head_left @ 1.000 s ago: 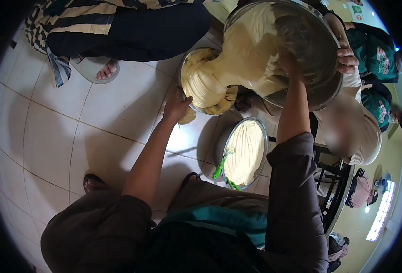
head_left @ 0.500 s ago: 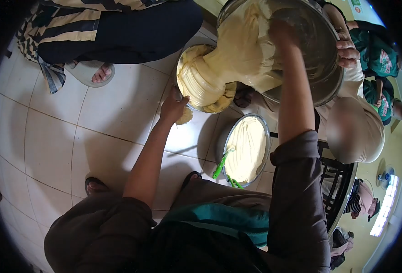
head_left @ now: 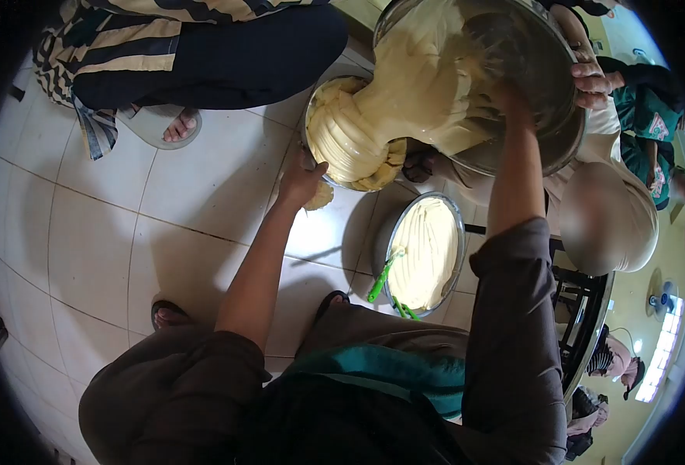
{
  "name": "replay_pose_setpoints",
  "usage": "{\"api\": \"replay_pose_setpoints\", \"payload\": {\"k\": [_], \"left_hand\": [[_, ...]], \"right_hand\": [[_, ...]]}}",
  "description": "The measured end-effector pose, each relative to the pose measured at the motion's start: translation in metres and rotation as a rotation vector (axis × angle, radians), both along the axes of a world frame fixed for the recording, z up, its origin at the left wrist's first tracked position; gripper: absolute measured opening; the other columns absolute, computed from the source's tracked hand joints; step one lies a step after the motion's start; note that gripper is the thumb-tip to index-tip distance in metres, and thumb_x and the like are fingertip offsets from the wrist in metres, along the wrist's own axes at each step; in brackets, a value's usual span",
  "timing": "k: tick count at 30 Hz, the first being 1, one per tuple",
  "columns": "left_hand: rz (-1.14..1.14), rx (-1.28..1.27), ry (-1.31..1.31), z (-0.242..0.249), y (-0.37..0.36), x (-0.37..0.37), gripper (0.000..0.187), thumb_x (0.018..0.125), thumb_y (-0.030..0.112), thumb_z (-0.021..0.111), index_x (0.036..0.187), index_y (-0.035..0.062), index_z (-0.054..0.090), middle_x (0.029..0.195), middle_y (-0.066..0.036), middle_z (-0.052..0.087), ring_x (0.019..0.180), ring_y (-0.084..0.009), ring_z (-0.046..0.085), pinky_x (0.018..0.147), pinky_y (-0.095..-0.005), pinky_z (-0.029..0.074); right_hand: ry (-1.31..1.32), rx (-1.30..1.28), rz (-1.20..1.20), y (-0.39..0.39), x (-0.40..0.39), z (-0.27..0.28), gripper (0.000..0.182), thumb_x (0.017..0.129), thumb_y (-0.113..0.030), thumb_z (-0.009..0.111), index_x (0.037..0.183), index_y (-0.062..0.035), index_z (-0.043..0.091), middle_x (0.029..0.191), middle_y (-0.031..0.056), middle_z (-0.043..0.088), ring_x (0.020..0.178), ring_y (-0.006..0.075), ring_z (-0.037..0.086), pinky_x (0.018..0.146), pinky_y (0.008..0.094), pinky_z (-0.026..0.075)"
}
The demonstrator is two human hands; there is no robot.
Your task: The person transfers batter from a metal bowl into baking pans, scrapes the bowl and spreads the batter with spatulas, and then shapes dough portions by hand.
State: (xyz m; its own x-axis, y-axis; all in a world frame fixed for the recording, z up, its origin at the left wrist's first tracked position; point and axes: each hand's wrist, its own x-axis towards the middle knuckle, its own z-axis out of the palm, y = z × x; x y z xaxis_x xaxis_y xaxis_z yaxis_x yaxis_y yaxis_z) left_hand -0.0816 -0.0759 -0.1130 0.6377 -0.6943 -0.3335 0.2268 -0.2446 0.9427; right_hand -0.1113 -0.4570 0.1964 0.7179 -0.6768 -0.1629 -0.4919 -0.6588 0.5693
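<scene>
A large metal bowl (head_left: 563, 128) is tilted on its side at the top, and thick pale-yellow batter (head_left: 416, 85) slides from it in folds into a smaller bowl (head_left: 309, 116). My left hand (head_left: 304, 180) grips the smaller bowl's near left rim. Inside the large bowl, my right hand (head_left: 513, 99) is at the batter's edge; its fingers are smeared by motion and partly hidden. Another person's hand (head_left: 592, 84) holds the large bowl's right rim.
Close to my feet, an oval basin (head_left: 460, 240) of smoothed pale batter stands on the tiled floor (head_left: 195, 194), with a green-handled utensil (head_left: 379, 285) at its edge. A person in dark clothing (head_left: 226, 58) is at upper left. A dark table (head_left: 586, 333) lies to the right.
My right hand has shifted slightly right and down within the large bowl. More batter has slid toward the smaller bowl. My left hand keeps its hold on the rim.
</scene>
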Motion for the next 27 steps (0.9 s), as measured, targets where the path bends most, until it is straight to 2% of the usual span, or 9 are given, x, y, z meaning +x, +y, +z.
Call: {"api": "replay_pose_setpoints", "payload": {"k": [4,7,11,14,18,21,24,25,27], "left_hand": [[0.074,0.052,0.159,0.018,0.000,-0.001,0.078,0.082,0.034,0.066,0.143,0.0069,0.026,0.133,-0.021,0.047,0.109,-0.0314,0.056,0.091,-0.0376,0.044],[0.084,-0.058,0.320,0.039,0.007,0.004,0.081,0.082,0.033,0.067,0.144,0.0069,0.024,0.134,-0.021,0.045,0.103,-0.0272,0.058,0.081,-0.0344,0.049],[0.061,-0.134,0.256,0.020,0.003,0.005,0.083,0.081,0.031,0.069,0.145,0.0054,0.021,0.133,-0.023,0.045,0.098,-0.0246,0.060,0.069,-0.0313,0.052],[0.037,-0.015,0.229,0.030,0.006,0.007,0.081,0.081,0.029,0.068,0.144,0.0042,0.023,0.135,-0.023,0.044,0.103,-0.0260,0.059,0.074,-0.0319,0.051],[0.041,-0.167,0.121,-0.014,-0.004,0.003,0.083,0.081,0.029,0.069,0.144,0.0040,0.021,0.138,-0.023,0.039,0.118,-0.0285,0.050,0.089,-0.0331,0.047],[0.063,0.023,0.471,0.055,0.012,0.008,0.084,0.082,0.026,0.069,0.145,0.0040,0.018,0.140,-0.023,0.038,0.122,-0.0271,0.046,0.091,-0.0337,0.045],[-0.001,-0.041,0.358,0.035,0.009,0.010,0.086,0.082,0.026,0.069,0.146,0.0065,0.015,0.140,-0.022,0.037,0.119,-0.0256,0.049,0.085,-0.0330,0.049],[-0.026,-0.045,0.351,0.034,0.009,0.010,0.086,0.082,0.027,0.069,0.146,0.0061,0.015,0.140,-0.022,0.038,0.117,-0.0260,0.050,0.086,-0.0330,0.048],[-0.074,-0.045,0.383,0.045,0.014,0.014,0.087,0.083,0.029,0.068,0.146,0.0044,0.014,0.139,-0.023,0.039,0.115,-0.0271,0.053,0.090,-0.0333,0.046]], "right_hand": [[0.020,0.250,0.032,0.044,-0.004,-0.031,0.032,0.086,-0.019,0.046,0.106,0.0007,0.060,0.105,0.0245,0.061,0.097,0.0366,0.060,0.085,0.0421,0.045],[-0.071,0.325,0.112,0.149,-0.024,0.022,0.028,0.085,-0.014,0.046,0.106,-0.0053,0.063,0.104,0.0220,0.062,0.097,0.0361,0.060,0.084,0.0417,0.046],[-0.141,0.389,0.038,0.151,-0.023,0.069,0.029,0.086,-0.016,0.048,0.108,-0.0034,0.061,0.103,0.0240,0.062,0.099,0.0360,0.059,0.087,0.0412,0.044],[-0.186,-0.037,-0.195,0.058,-0.001,0.037,0.028,0.084,-0.014,0.051,0.105,0.0014,0.061,0.102,0.0252,0.062,0.099,0.0365,0.059,0.089,0.0400,0.044],[0.008,0.088,0.039,-0.009,-0.014,-0.018,0.028,0.082,-0.013,0.054,0.103,0.0033,0.060,0.103,0.0250,0.061,0.099,0.0379,0.059,0.089,0.0406,0.044],[0.317,0.114,0.205,0.082,-0.013,-0.022,0.030,0.084,-0.014,0.054,0.110,-0.0006,0.059,0.104,0.0219,0.063,0.098,0.0367,0.060,0.089,0.0410,0.044],[-0.129,0.454,0.267,0.150,-0.040,0.036,0.029,0.088,-0.015,0.051,0.115,-0.0063,0.059,0.101,0.0204,0.063,0.095,0.0348,0.061,0.085,0.0411,0.044],[-0.080,0.503,0.022,0.171,-0.030,0.069,0.026,0.090,-0.014,0.049,0.111,-0.0061,0.061,0.100,0.0215,0.063,0.096,0.0347,0.061,0.084,0.0412,0.044],[-0.084,0.399,0.014,0.163,-0.025,0.093,0.028,0.091,-0.020,0.047,0.112,-0.0070,0.060,0.102,0.0211,0.063,0.097,0.0355,0.061,0.083,0.0420,0.044]]}}
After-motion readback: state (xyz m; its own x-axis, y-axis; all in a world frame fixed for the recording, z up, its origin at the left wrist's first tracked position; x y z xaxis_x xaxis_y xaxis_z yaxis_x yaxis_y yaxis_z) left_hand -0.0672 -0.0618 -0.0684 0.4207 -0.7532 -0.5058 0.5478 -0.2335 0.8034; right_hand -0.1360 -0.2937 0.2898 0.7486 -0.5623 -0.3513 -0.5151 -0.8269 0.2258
